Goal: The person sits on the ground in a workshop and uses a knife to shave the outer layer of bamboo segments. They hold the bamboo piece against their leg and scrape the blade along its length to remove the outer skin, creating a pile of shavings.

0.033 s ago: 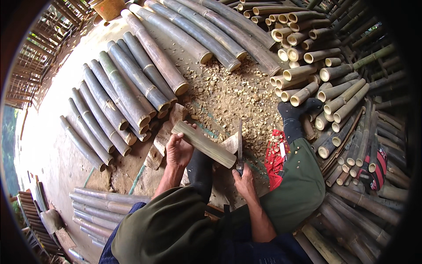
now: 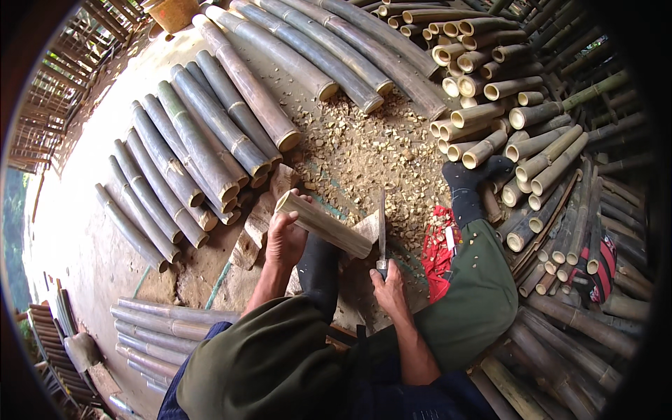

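My left hand (image 2: pixel 286 234) is closed round the upper end of a short, pale bamboo piece (image 2: pixel 329 227). The piece slants down to the right over my dark-covered lower leg, its rounded side and upper end face showing. In my right hand (image 2: pixel 389 285) is the handle of a knife (image 2: pixel 382 227). The long narrow blade points away from me, just right of the bamboo's lower end; whether they touch I cannot tell. Beneath the bamboo lies a wooden block (image 2: pixel 366 231), partly hidden.
Several long bamboo poles (image 2: pixel 280 52) lie at the far side, with shorter ones (image 2: pixel 185 136) to the left. Cut bamboo tubes (image 2: pixel 490 91) are stacked at the right. Wood chips (image 2: pixel 378 150) cover the ground ahead. A red cloth or bag (image 2: pixel 437 255) lies beside my right leg.
The bamboo piece has turned in my left hand: its flatter face showed before, and now its rounded side and end face do. My right hand and the knife have barely moved.
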